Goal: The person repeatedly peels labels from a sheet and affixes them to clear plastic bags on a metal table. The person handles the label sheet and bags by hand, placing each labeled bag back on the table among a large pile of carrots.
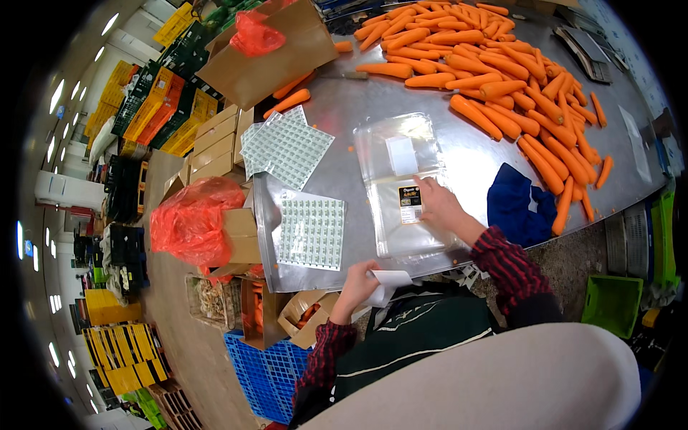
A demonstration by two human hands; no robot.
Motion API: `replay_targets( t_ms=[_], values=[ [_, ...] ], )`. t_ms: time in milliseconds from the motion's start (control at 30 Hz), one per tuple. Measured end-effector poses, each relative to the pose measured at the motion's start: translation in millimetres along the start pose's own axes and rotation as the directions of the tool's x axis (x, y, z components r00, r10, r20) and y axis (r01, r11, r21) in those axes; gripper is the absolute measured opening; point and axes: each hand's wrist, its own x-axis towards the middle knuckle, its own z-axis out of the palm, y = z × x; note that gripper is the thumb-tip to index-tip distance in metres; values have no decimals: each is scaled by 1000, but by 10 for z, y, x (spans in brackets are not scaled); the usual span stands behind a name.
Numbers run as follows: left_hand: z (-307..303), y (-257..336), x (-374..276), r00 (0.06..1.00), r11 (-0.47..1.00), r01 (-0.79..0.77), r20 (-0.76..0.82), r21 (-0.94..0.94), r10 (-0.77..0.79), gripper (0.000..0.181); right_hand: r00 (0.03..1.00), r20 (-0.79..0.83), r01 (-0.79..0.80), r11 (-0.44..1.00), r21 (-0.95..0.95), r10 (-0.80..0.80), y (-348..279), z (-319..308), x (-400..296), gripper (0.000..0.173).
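Observation:
My left hand (359, 286) grips a curled white label-backing strip (391, 279) just off the table's front edge. My right hand (442, 205) rests on a stack of clear plastic bags (389, 239), its fingers apart along the right edge of a black-and-white printed label (409, 207). That label lies flat on the upper bag. Farther up the stack a plain white rectangle (402, 155) shows on the plastic. Left of the bags lies a sheet of small green-and-white stickers (312, 231), with more sticker sheets (293, 148) overlapping beyond it.
Carrots (484, 64) are heaped across the metal table (344, 166). A blue cloth (516, 207) sits right of my right hand, and a knife (344, 75) lies near a cardboard box (269, 54). Red plastic bags (196, 220), carton boxes and a blue pallet (266, 371) stand left. A green crate (613, 303) is at right.

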Motion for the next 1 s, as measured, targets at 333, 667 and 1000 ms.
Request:
replay_targets(
  t_ms=[333, 667, 1000],
  values=[
    [26, 141, 67, 999, 935, -7, 28, -355, 18, 14, 979, 183, -172, 839, 517, 89, 866, -123, 76, 9],
    [35, 408, 363, 994, 953, -40, 83, -302, 68, 33, 929, 346, -116, 787, 606, -130, -408, 8, -688, 24],
    [161, 14, 102, 994, 990, -76, 75, -123, 86, 36, 994, -99, -15, 959, 285, 45, 127, 18, 36, 28]
  ],
)
